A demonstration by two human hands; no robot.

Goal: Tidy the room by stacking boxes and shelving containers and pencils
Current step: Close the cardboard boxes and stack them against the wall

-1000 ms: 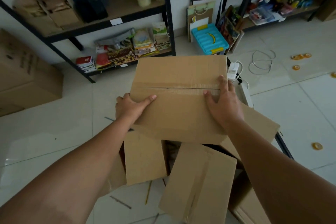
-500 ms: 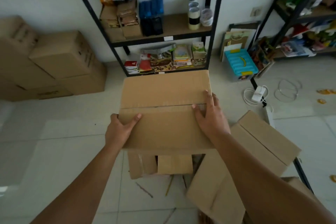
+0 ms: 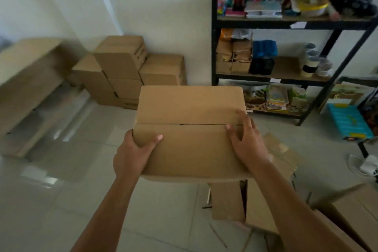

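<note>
Your left hand (image 3: 134,153) curls its thumb over the top of the cardboard box (image 3: 190,129) at its near left corner, the other fingers hidden beneath; your right hand (image 3: 245,143) grips the right edge with fingers spread across the top. You hold the box in the air above the tiled floor (image 3: 61,200), stacked boxes (image 3: 126,69) against the wall beyond, a black shelf rack (image 3: 266,24) to the right.

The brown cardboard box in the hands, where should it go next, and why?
Probably carry the closed brown cardboard box, gripped by the left hand and right hand, forward-left to the stack of cardboard boxes against the wall: it is held clear of the floor, and the stack has flat tops.
</note>
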